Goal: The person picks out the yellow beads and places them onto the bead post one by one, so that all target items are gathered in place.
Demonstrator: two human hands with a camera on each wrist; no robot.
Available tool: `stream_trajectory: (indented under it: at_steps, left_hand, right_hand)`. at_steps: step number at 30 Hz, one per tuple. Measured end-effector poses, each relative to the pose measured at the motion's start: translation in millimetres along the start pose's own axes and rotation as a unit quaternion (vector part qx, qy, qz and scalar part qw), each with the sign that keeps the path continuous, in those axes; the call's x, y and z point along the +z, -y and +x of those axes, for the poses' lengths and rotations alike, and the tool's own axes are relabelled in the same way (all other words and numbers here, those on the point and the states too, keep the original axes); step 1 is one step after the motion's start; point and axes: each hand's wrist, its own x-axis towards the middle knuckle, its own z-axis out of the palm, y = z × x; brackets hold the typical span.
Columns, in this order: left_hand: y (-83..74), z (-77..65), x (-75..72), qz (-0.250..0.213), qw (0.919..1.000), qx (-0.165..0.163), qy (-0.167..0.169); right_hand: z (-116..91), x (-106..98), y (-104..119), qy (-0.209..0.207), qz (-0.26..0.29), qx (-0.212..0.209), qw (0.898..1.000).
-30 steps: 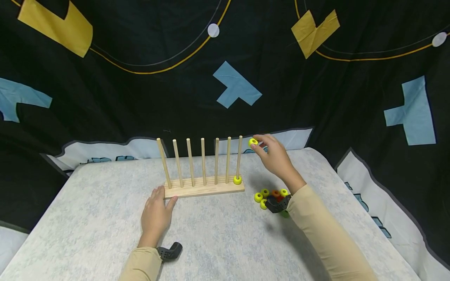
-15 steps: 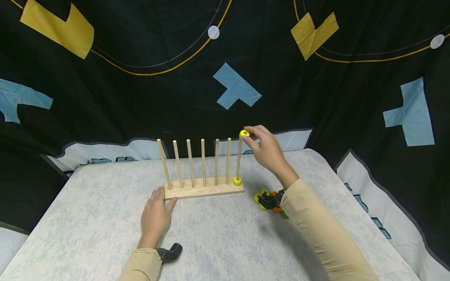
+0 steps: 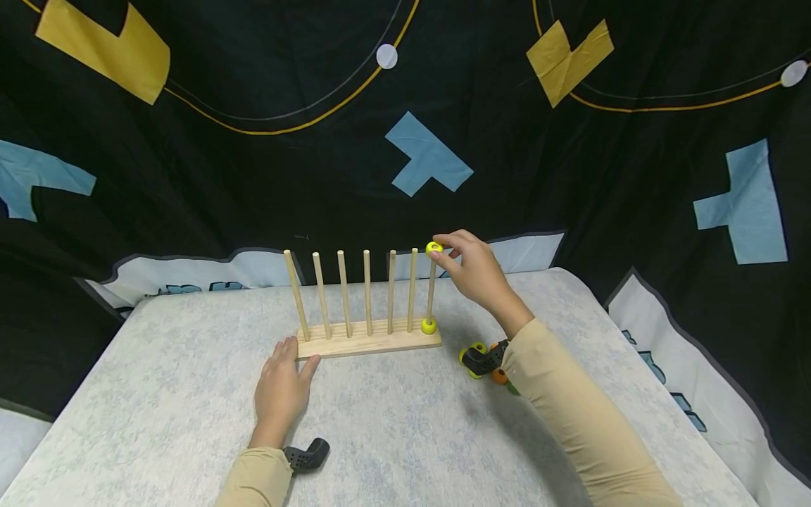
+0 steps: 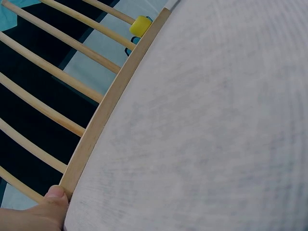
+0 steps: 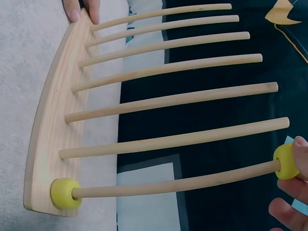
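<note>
A wooden rack (image 3: 369, 339) with several upright pegs stands on the white table (image 3: 393, 422). My right hand (image 3: 476, 271) pinches a yellow ring (image 3: 434, 248) (image 5: 286, 161) on the tip of the rightmost peg (image 3: 431, 289) (image 5: 173, 185). Another yellow ring (image 3: 428, 325) (image 5: 65, 193) (image 4: 140, 25) sits at that peg's foot. My left hand (image 3: 281, 387) lies flat on the table, fingers straight, touching the rack's left end; its thumb (image 4: 53, 204) shows at the base's corner.
Loose yellow and orange rings (image 3: 483, 360) lie on the table right of the rack, partly hidden by my right wrist. A dark patterned cloth (image 3: 405, 141) hangs behind the table. The table edges fall away at left and right.
My right hand carried the yellow ring left from beside the rack onto the top of the rightmost peg. The left hand has stayed in place.
</note>
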Motion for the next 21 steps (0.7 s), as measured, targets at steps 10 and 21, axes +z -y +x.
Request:
stream_trajectory:
  at_steps: [10,21]
  left_hand:
    - [-1.1,-0.1,-0.2,0.002,1.0,0.002,-0.002]
    - [-2.1,0.0,-1.9,0.004,0.9999,0.001,0.01]
  right_hand:
    - [-2.1,1.3,-3.2,0.009,-0.004,0.004,1.0]
    - [-4.6,0.4,-7.8,0.018,0.003,0.0,1.0]
